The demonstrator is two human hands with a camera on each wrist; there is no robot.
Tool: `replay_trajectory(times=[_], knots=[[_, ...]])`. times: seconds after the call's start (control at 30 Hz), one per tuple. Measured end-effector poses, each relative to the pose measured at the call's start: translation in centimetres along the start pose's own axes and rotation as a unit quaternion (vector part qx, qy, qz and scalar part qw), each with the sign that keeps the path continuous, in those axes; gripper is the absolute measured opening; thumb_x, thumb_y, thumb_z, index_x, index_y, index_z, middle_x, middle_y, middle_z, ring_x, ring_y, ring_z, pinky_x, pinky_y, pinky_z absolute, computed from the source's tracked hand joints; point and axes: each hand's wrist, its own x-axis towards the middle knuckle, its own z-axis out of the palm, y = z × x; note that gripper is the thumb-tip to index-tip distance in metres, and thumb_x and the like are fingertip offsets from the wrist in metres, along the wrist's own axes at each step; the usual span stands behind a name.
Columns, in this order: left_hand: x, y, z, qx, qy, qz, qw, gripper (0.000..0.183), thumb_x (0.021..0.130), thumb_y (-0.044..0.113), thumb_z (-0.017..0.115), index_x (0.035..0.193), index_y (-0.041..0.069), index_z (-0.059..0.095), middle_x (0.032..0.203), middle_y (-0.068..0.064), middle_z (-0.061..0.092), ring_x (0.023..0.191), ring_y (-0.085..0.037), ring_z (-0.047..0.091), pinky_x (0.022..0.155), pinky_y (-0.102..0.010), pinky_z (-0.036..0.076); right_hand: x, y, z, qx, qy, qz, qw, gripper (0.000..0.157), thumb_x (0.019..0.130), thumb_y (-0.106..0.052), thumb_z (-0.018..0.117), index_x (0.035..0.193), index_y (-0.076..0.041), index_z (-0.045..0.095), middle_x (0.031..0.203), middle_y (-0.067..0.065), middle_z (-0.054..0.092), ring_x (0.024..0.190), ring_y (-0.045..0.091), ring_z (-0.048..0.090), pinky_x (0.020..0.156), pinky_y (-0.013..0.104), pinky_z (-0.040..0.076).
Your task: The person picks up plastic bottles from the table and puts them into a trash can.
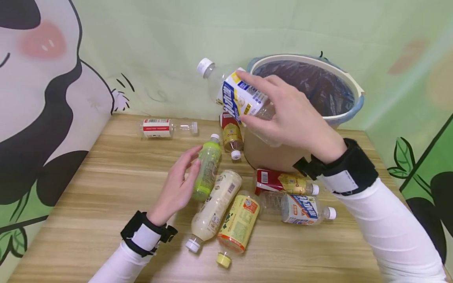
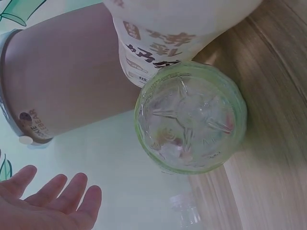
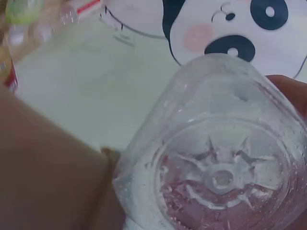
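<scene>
In the head view my right hand (image 1: 293,112) grips a clear plastic bottle (image 1: 244,96) with a white, blue and yellow label, thumb and fingers on its two sides. The bottle is tilted, its white cap up to the left, beside the bin's rim. Its ribbed base (image 3: 225,182) fills much of the right wrist view. My left hand (image 1: 177,186) is beside a green-labelled bottle (image 1: 208,171), fingers relaxed. The left wrist view shows those fingers (image 2: 72,196) loosely bent around nothing, with the green bottle's base facing the camera. A cream bottle (image 1: 217,204) lies next to it.
A bin (image 1: 269,153) lined with a dark bag stands at the back right. Around it lie a yellow bottle (image 1: 240,222), a blue-labelled bottle (image 1: 301,209), two red-and-gold bottles (image 1: 231,135) and, at the back left, a red-and-white-labelled bottle (image 1: 156,128).
</scene>
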Motion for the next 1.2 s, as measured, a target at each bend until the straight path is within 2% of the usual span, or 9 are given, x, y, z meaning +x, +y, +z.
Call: replay_trajectory(times=[0.2, 0.43, 0.63, 0.83, 0.97, 1.1, 1.2], knots=[[0.1, 0.0, 0.1, 0.000, -0.003, -0.002, 1.0000, 0.043, 0.103, 0.029, 0.038, 0.144, 0.018, 0.038, 0.144, -0.007, 0.042, 0.122, -0.027, 0.047, 0.096, -0.052, 0.043, 1.4, 1.2, -3.1, -0.030, 0.005, 0.026, 0.999, 0.070, 0.085, -0.042, 0.065, 0.147, -0.032, 0.034, 0.121, 0.013, 0.055, 0.095, 0.024, 0.050, 0.072, 0.037, 0.045], [0.1, -0.1, 0.2, 0.003, -0.003, 0.008, 1.0000, 0.044, 0.102, 0.028, 0.038, 0.144, 0.012, 0.038, 0.145, -0.008, 0.041, 0.123, -0.031, 0.046, 0.099, -0.053, 0.041, 2.2, 4.9, -4.9, -0.061, 0.004, 0.075, 0.995, 0.072, 0.086, -0.036, 0.064, 0.149, -0.025, 0.031, 0.120, 0.021, 0.051, 0.096, 0.031, 0.048, 0.071, 0.043, 0.047], [0.0, -0.3, 0.4, 0.007, -0.003, 0.013, 0.9999, 0.044, 0.102, 0.025, 0.040, 0.144, 0.010, 0.038, 0.145, -0.008, 0.041, 0.124, -0.030, 0.046, 0.100, -0.053, 0.040, 2.0, 8.9, -5.1, -0.100, -0.012, 0.130, 0.986, 0.076, 0.086, -0.035, 0.064, 0.151, -0.024, 0.025, 0.121, 0.028, 0.048, 0.098, 0.038, 0.048, 0.072, 0.052, 0.045], [-0.1, -0.3, 0.6, 0.015, -0.004, 0.014, 0.9998, 0.045, 0.102, 0.026, 0.040, 0.144, 0.010, 0.038, 0.146, -0.010, 0.039, 0.125, -0.029, 0.045, 0.103, -0.052, 0.038, 1.3, 11.7, -4.7, -0.133, -0.047, 0.158, 0.977, 0.078, 0.086, -0.030, 0.064, 0.152, -0.021, 0.023, 0.120, 0.031, 0.047, 0.099, 0.042, 0.046, 0.071, 0.057, 0.043], [-0.2, -0.4, 0.7, 0.019, -0.005, 0.016, 0.9997, 0.045, 0.102, 0.028, 0.039, 0.144, 0.009, 0.038, 0.147, -0.011, 0.039, 0.125, -0.030, 0.045, 0.104, -0.052, 0.036, 0.8, 12.9, -4.5, -0.135, -0.064, 0.167, 0.975, 0.079, 0.086, -0.030, 0.065, 0.152, -0.021, 0.022, 0.123, 0.032, 0.045, 0.100, 0.043, 0.046, 0.071, 0.059, 0.043], [-0.3, -0.4, 0.8, 0.021, -0.004, 0.015, 0.9996, 0.046, 0.102, 0.028, 0.040, 0.143, 0.008, 0.038, 0.146, -0.011, 0.040, 0.125, -0.030, 0.045, 0.104, -0.052, 0.037, 0.6, 13.6, -4.3, -0.132, -0.064, 0.164, 0.975, 0.079, 0.086, -0.031, 0.065, 0.152, -0.022, 0.021, 0.124, 0.033, 0.044, 0.101, 0.044, 0.046, 0.074, 0.060, 0.043], [-0.3, -0.4, 0.8, 0.026, -0.006, 0.015, 0.9995, 0.046, 0.102, 0.028, 0.040, 0.143, 0.009, 0.038, 0.147, -0.009, 0.039, 0.125, -0.029, 0.044, 0.104, -0.051, 0.036, 0.5, 13.8, -4.1, -0.132, -0.057, 0.160, 0.977, 0.077, 0.088, -0.033, 0.064, 0.152, -0.021, 0.022, 0.129, 0.033, 0.042, 0.107, 0.049, 0.044, 0.083, 0.065, 0.039]])
